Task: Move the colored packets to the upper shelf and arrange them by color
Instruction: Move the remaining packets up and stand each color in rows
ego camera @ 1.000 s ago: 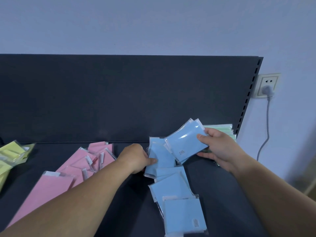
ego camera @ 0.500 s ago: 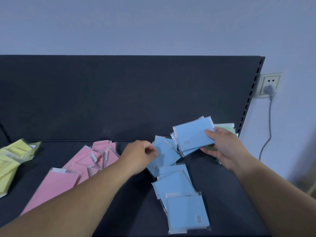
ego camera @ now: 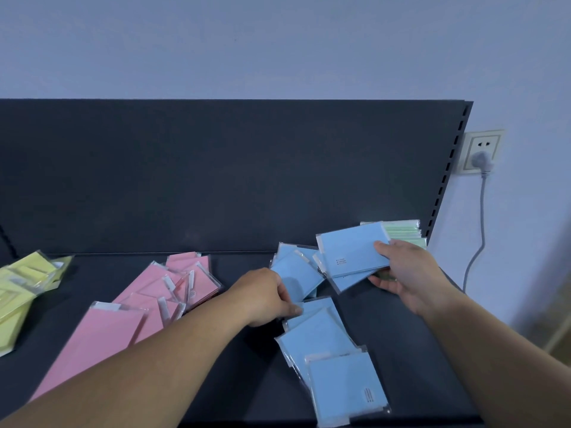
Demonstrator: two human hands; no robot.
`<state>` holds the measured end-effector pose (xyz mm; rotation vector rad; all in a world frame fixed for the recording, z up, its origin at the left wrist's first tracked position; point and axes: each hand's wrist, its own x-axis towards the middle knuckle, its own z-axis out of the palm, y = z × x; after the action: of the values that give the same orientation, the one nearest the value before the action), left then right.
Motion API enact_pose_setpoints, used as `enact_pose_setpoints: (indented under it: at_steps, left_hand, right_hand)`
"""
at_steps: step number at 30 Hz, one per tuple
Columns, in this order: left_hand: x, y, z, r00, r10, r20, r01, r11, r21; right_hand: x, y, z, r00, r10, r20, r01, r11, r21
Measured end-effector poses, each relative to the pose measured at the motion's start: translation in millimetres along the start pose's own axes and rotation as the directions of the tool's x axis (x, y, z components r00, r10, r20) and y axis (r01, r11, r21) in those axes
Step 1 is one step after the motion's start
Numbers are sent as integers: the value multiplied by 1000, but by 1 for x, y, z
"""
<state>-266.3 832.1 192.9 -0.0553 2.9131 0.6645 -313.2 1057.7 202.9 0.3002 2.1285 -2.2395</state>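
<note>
While the right hand (ego camera: 414, 273) gripped a small fan of held blue packets (ego camera: 352, 254), thumb on top and fingers curled beneath, it kept them raised just above the back right of the dark shelf (ego camera: 395, 329). They partly overlapped the green packets (ego camera: 401, 231) stacked in the corner against the back panel (ego camera: 216, 174). The left hand (ego camera: 265, 296) hovered low at the middle, fingers curled, thumb tip touching the far corner of the loose blue packets (ego camera: 324, 335); whether it pinched one could not be told. Those packets lay in an untidy overlapping row running from the panel toward the front edge. Pink packets (ego camera: 123, 329) were spread left of them, and yellow packets (ego camera: 18, 291) lay heaped at the far left. On the wall, a grey cable (ego camera: 481, 217) hung from a wall socket (ego camera: 480, 149).
</note>
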Motion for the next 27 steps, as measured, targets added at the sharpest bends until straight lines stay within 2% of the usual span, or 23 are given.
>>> enact_pose_setpoints:
  at_steps: [5,8,11,16,19,21,23,24,27]
  left_hand:
    - [3,-2,1,1000,-10,-23,10,1000,-5]
    - [5,-6,-1,997,-13,-78,10,999,-50]
    - [7,-10,-7,983,-43,-178,-2,969,-246]
    - [5,-9,-18,942,-111,-317,-94,820,-565]
    - [6,-12,-23,935,-150,-322,-111,737,-666]
    - [8,-16,-22,954,-135,-267,-98,703,-705]
    - [9,-20,-15,979,-87,-185,-64,729,-681]
    - [11,-22,-10,985,-63,-159,-51,777,-627]
    - [13,-27,-1,974,-35,-224,-40,946,-322]
  right_hand:
    - [-1,5,0,1000,12,6,-12,1000,-4]
    - [-1,6,0,1000,21,9,-22,998,52]
    - [-1,5,0,999,33,21,-36,989,141]
    - [-2,4,0,998,38,44,-45,984,171]
    - [-3,4,1,998,41,45,-49,980,195]
    - [-4,3,0,999,46,29,-52,969,241]
    - [-4,1,0,999,48,15,-50,959,278]
    - [-4,1,1,999,49,11,-50,958,281]
    - [-3,3,3,998,56,10,-57,965,256]
